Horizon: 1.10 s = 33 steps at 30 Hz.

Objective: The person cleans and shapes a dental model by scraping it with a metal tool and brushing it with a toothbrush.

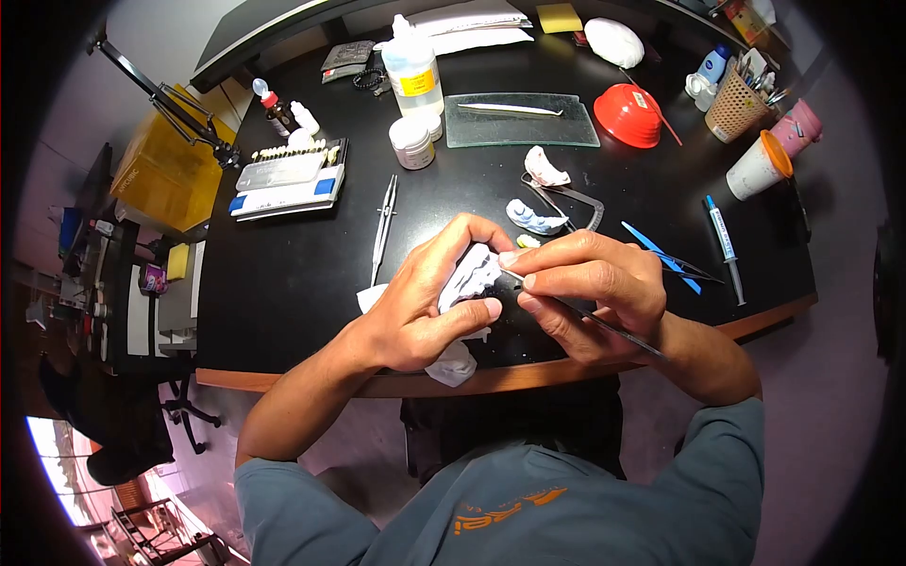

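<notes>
My left hand (411, 316) is wrapped round a white plaster dental cast (469, 274), thumb in front and fingers behind. In my right hand (604, 283) a thin metal dental carver (618, 330) is held like a pen, its tip right at the cast's right edge. Whether the tip touches the cast is hard to make out. A crumpled white tissue (452, 366) lies below my left hand at the table's edge. Just beyond my hands sit a bluish-white dental cast (534, 218) and a whitish dental piece (546, 167), beside a metal caliper (590, 209).
Left of my hands are metal dividers (384, 226) and a tooth shade guide (288, 189). A bottle (412, 80), jar (412, 146), glass slab (519, 130) and red bowl (627, 116) stand further back. On the right lie blue tweezers (665, 257) and a syringe (725, 247).
</notes>
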{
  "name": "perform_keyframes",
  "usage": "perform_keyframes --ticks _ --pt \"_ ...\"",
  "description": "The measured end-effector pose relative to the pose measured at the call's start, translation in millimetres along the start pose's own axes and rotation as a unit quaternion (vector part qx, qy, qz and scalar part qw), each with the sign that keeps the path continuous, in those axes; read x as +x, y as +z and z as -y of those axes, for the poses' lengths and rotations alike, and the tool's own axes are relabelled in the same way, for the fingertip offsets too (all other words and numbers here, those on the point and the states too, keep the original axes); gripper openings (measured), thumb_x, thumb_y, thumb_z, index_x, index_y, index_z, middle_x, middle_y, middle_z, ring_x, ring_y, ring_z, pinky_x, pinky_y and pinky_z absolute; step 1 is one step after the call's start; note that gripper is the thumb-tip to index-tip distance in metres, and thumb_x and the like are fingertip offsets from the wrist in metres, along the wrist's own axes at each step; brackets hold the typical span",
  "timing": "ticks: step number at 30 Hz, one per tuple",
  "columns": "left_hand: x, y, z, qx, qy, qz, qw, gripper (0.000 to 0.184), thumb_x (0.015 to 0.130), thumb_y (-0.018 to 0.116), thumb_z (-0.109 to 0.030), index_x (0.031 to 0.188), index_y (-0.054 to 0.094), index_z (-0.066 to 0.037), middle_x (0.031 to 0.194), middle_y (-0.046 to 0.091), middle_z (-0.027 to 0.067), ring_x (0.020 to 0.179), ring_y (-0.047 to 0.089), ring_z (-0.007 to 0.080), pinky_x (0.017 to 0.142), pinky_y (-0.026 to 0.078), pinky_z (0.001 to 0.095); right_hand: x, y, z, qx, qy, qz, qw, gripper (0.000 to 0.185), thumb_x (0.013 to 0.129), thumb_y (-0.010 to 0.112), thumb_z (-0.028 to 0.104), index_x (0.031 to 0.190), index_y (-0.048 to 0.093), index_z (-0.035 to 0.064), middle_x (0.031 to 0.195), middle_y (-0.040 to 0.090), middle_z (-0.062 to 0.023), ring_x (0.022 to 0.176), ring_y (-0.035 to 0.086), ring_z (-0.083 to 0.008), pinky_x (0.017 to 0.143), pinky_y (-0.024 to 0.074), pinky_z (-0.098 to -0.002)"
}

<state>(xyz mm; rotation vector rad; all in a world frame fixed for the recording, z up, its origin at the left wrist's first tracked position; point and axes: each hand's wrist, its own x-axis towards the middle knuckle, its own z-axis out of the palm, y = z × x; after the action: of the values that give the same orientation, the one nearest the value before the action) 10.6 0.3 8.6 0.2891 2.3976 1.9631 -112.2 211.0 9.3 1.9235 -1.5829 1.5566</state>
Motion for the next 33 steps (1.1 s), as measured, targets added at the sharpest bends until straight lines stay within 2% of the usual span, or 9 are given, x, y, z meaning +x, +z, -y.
perform_keyframes --ticks 6,10,14,16,19,23,27,31,33 --pt "-3.1 -0.1 10.1 -0.122 0.043 -0.031 0.991 0.068 0.086 0.064 -0.026 0.145 0.042 0.001 0.127 0.053 0.0152 0.116 0.053 0.0199 0.103 0.043 0.0373 4.8 -5.1 0.5 -0.024 -0.003 -0.008 1.0 0.028 0.087 0.083 -0.004 0.111 0.07 0.0007 0.105 0.078 -0.0205 0.092 0.079 -0.0288 0.077 0.0641 -0.0354" --pt "-3.2 2.4 -0.3 -0.085 -0.017 -0.035 0.996 0.065 0.096 0.073 -0.022 0.146 0.037 0.0 0.116 0.054 0.0093 0.102 0.055 0.0145 0.088 0.047 0.0313 6.4 -6.5 -7.4 -0.055 0.002 -0.045 0.997 0.022 0.086 0.085 -0.002 0.105 0.074 0.0007 0.101 0.077 -0.0165 0.087 0.078 -0.0268 0.073 0.0633 -0.0338" --pt "6.5 -1.2 26.1 0.163 0.164 -0.07 0.97 0.06 0.09 0.088 -0.025 0.131 0.051 0.0 0.107 0.058 0.0093 0.088 0.058 0.0148 0.075 0.05 0.031 7.6 -14.9 -20.7 -0.071 0.006 -0.079 0.994 0.015 0.09 0.082 -0.001 0.103 0.074 -0.0009 0.1 0.077 -0.0175 0.086 0.078 -0.0245 0.072 0.0629 -0.0338" --pt "5.5 -0.8 16.2 0.184 0.144 -0.076 0.969 0.056 0.083 0.095 -0.028 0.115 0.057 -0.002 0.094 0.06 0.0104 0.078 0.06 0.0177 0.07 0.05 0.0323 8.5 -21.5 -21.5 -0.078 0.02 -0.062 0.995 0.013 0.097 0.075 -0.003 0.11 0.071 -0.0026 0.104 0.076 -0.0194 0.094 0.078 -0.0242 0.082 0.0635 -0.0337" --pt "3.9 -1.8 4.6 0.266 0.14 -0.052 0.952 0.051 0.079 0.098 -0.026 0.101 0.058 -0.002 0.081 0.061 0.011 0.07 0.061 0.021 0.063 0.05 0.0356 8.9 -17.1 -28.9 -0.056 0.038 -0.13 0.989 0.01 0.094 0.079 -0.001 0.102 0.075 -0.0015 0.099 0.077 -0.0154 0.088 0.078 -0.0188 0.075 0.0641 -0.0294" --pt "1.2 3.5 -9.0 0.287 0.123 -0.051 0.949 0.047 0.082 0.095 -0.023 0.1 0.058 -0.001 0.084 0.063 0.0118 0.071 0.061 0.0224 0.066 0.051 0.0358 9.6 -26.7 -31.0 -0.064 0.027 -0.157 0.985 0.009 0.094 0.079 0.001 0.102 0.075 -0.0017 0.098 0.077 -0.0133 0.085 0.077 -0.0167 0.072 0.0618 -0.0289" --pt "-10.0 32.1 -18.5 0.307 0.085 -0.184 0.93 0.036 0.089 0.087 -0.015 0.102 0.056 0.0 0.084 0.064 0.015 0.075 0.065 0.0264 0.069 0.052 0.0369 14.7 -39.0 -16.2 -0.07 0.015 -0.183 0.981 0.009 0.095 0.079 0.002 0.102 0.075 -0.0006 0.096 0.077 -0.0114 0.08 0.075 -0.015 0.07 0.0594 -0.0285" --pt "-39.7 79.5 -10.7 0.273 0.034 -0.225 0.935 0.036 0.087 0.063 -0.007 0.12 0.051 0.001 0.106 0.058 0.023 0.101 0.062 0.0388 0.094 0.048 0.0452 1.8 -28.4 21.0 0.018 0.089 -0.202 0.975 0.009 0.095 0.079 0.003 0.102 0.074 -0.0003 0.094 0.076 -0.0111 0.081 0.074 -0.0137 0.072 0.0593 -0.028" --pt "-44.8 99.5 -0.8 0.304 0.028 -0.254 0.918 0.036 0.091 0.061 -0.005 0.124 0.051 0.003 0.114 0.056 0.0243 0.107 0.06 0.0386 0.098 0.048 0.0461 -23.2 -8.3 39.4 0.078 0.149 -0.218 0.961 0.009 0.095 0.078 0.001 0.102 0.073 -0.0012 0.093 0.075 -0.0112 0.083 0.074 -0.0138 0.073 0.0592 -0.0287"
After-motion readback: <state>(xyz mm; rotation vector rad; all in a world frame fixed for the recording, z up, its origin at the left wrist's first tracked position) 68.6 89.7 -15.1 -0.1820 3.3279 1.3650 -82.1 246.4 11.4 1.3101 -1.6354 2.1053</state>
